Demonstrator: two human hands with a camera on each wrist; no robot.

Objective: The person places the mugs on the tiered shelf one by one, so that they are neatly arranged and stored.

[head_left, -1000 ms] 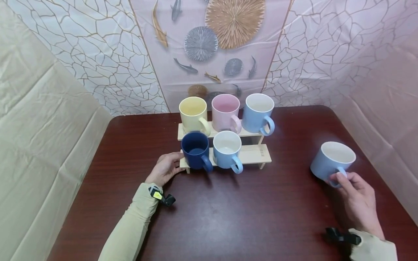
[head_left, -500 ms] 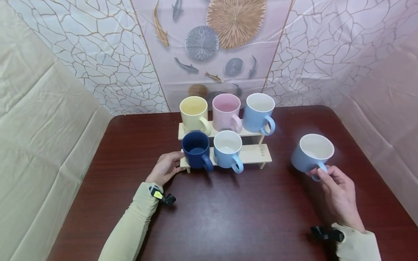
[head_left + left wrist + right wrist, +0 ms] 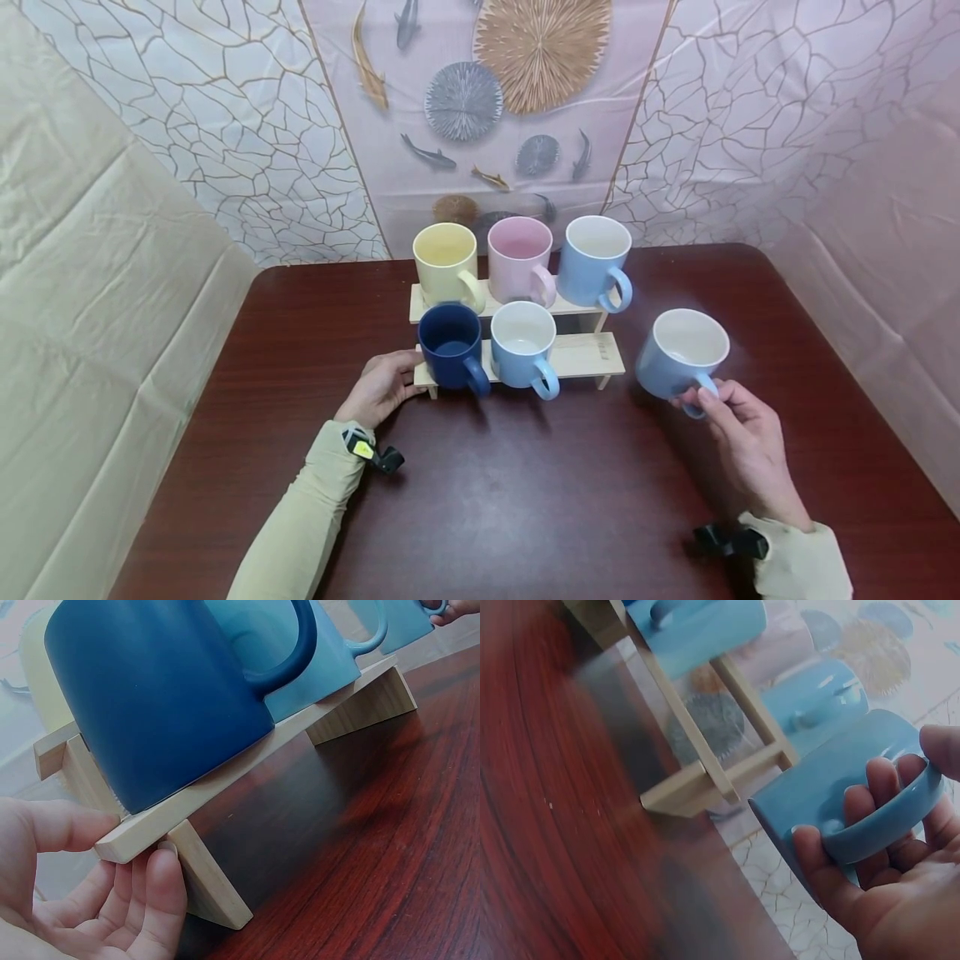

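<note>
My right hand (image 3: 753, 454) holds a light blue mug (image 3: 663, 368) by its handle, to the right of a two-step wooden rack (image 3: 588, 357). In the right wrist view the fingers curl through the mug's handle (image 3: 889, 825), and the mug hangs above the table. My left hand (image 3: 378, 390) grips the left end of the rack's lower shelf (image 3: 150, 829), partly above and partly beneath the board. On that shelf stand a navy blue mug (image 3: 442, 368) and another light blue mug (image 3: 516, 368); its right end is bare.
The upper shelf carries a yellow mug (image 3: 442, 283), a pink mug (image 3: 512, 279) and a third light blue mug (image 3: 581, 279). Under everything is a dark red-brown wooden table (image 3: 487, 500). Patterned cloth (image 3: 285, 142) hangs behind, with plain cloth (image 3: 90, 292) at the sides.
My right hand has carried the light blue mug leftward, closer to the rack's right end. The left hand, the rack and the mugs on it stay where they were.
</note>
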